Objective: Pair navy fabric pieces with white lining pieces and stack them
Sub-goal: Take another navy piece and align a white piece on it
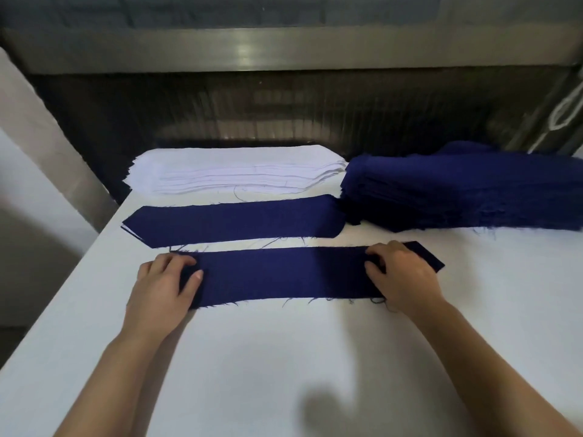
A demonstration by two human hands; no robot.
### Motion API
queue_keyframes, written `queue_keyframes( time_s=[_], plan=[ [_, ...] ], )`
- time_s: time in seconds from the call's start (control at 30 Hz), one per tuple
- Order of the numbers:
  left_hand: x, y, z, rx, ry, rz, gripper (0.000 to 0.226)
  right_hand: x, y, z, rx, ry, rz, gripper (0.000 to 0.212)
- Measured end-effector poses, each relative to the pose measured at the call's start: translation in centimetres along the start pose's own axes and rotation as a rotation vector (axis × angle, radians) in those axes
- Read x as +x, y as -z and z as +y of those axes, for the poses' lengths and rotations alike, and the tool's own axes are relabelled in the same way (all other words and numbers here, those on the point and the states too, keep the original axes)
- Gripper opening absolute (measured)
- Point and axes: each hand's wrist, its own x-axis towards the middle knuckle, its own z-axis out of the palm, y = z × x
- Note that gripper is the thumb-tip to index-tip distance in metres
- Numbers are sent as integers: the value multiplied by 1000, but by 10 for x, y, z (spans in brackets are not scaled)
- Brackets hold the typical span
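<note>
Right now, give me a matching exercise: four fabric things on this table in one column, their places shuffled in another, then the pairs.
1 white stack
2 navy pile
3 navy-topped stack
4 navy strip

A nearest, held by left hand and right hand
B back right
C back left
D between white stack and navy strip

Pairs: 1-C, 2-B, 3-D, 4-A

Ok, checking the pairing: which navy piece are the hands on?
The nearest navy strip, left hand and right hand holding its ends; the strip behind lies untouched.

White table (pixel 284 357) before a steel rail (pixel 252 52) (light glinting).
</note>
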Motion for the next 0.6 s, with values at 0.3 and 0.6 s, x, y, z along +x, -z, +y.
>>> queue_keyframes(
  time_s=[0.3,0.6],
  plan=[
    [-4,-1,-10,18,37,-20,40,26,1,-8,-40,-2,-83,29],
    [50,-5,-1,-48,-42,217,27,73,5,-50,363,160,119,31]
  ],
)
